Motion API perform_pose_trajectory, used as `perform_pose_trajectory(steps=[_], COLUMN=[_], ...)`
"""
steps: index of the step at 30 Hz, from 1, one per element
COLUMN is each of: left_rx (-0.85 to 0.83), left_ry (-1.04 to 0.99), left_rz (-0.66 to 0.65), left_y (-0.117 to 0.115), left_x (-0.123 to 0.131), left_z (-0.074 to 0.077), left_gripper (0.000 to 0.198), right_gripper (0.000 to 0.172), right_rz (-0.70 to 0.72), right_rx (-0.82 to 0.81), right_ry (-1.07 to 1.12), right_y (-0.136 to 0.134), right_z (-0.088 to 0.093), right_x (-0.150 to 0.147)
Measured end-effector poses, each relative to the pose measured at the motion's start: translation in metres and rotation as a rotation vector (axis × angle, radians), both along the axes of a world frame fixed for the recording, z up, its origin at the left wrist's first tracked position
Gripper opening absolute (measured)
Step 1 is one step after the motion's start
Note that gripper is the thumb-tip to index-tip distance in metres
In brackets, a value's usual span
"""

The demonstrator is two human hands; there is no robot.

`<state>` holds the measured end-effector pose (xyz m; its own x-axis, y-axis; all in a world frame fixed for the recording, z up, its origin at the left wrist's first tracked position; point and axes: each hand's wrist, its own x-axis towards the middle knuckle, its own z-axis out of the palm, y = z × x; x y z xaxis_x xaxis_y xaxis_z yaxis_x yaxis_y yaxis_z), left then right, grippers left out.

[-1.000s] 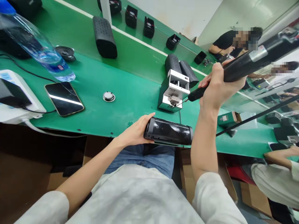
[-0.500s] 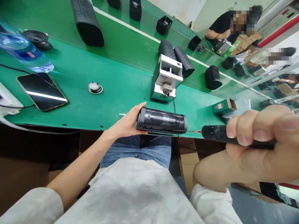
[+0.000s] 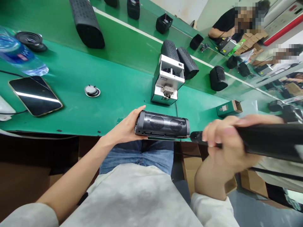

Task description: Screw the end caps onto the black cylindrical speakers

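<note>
At the bench's front edge, my left hand grips the left end of a black speaker housing, which lies on its side with two round perforated grilles showing. My right hand is wrapped round a black electric screwdriver, blurred in part by motion. The driver's nose is right beside the housing's right end; the bit is mostly hidden there. Beyond the housing stands a silver and black screw feeder with a small metal pick-up block on its front.
On the left lie a phone, a water bottle, a black speaker driver and a small round silver part. Black speaker shells stand along the back. A green box is at right. Another person sits across.
My right hand has brought the screwdriver left, up against the housing's right end; the long bit that showed is now mostly hidden. My left hand keeps its grip. The view has shifted slightly.
</note>
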<state>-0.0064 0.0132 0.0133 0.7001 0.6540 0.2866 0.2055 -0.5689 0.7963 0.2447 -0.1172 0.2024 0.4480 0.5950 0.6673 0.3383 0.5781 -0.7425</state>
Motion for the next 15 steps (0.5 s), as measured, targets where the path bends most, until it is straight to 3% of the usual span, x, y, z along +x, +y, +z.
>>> perform_pose_trajectory(steps=[4,11,15], left_rx=[0.016,0.013,0.003], left_ry=[0.013,0.057,0.062], left_rz=[-0.008,-0.008,-0.009], left_y=[-0.001,-0.001,-0.001], left_x=[-0.001,-0.001,-0.002], left_z=[0.003,0.007,0.007], left_gripper=[0.132,0.133,0.135], right_gripper=[0.027,0.029,0.024], right_rz=[0.061,0.009,0.009], right_rx=[0.045,0.033,-0.020], right_ry=[0.008,-0.036,0.050], right_y=[0.006,-0.003,-0.006], right_z=[-0.019,-0.019,-0.023], right_x=[0.002,0.013,0.014])
